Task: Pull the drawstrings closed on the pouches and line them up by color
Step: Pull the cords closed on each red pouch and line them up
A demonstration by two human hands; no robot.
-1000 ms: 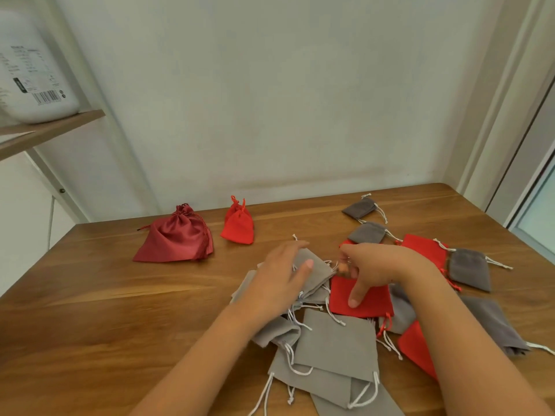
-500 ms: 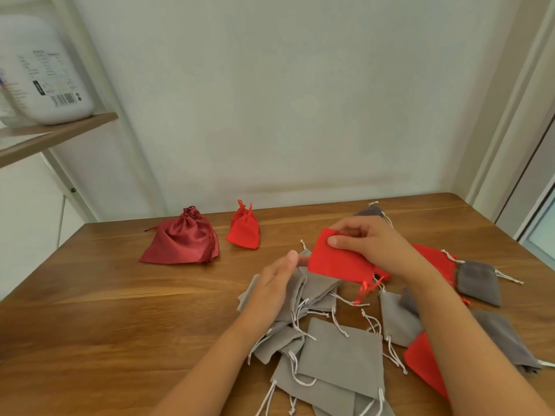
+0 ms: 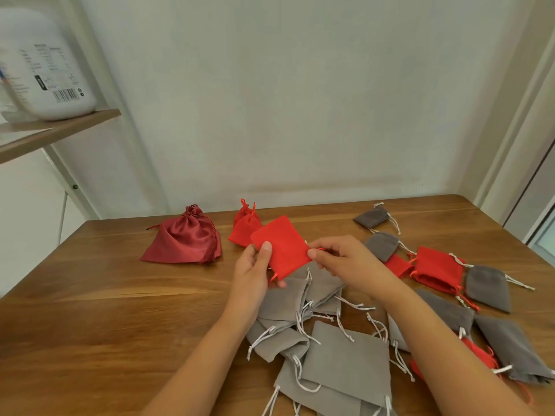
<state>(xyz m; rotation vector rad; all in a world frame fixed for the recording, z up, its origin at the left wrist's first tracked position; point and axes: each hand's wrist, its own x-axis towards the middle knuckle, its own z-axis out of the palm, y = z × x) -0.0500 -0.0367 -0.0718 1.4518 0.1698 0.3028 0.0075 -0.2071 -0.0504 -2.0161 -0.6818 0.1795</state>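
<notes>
A flat bright red pouch (image 3: pixel 282 246) is held above the table between both hands. My left hand (image 3: pixel 253 273) pinches its lower left corner, thumb on the front. My right hand (image 3: pixel 336 258) pinches its right edge near the red drawstring. Behind it on the table, a closed small red pouch (image 3: pixel 243 225) stands next to a closed dark red satin pouch (image 3: pixel 186 238). A heap of open light grey pouches (image 3: pixel 345 355) with white cords lies under my forearms.
Two closed dark grey pouches (image 3: pixel 372 216) lie at the back right. More red pouches (image 3: pixel 437 270) and dark grey pouches (image 3: pixel 488 286) are scattered to the right. The wooden table (image 3: pixel 105 325) meets a white wall; a shelf with a white container (image 3: pixel 42 61) hangs at upper left.
My right hand picked the red pouch off the heap and lifted it. My left hand left the grey pouches and took hold of its lower left corner.
</notes>
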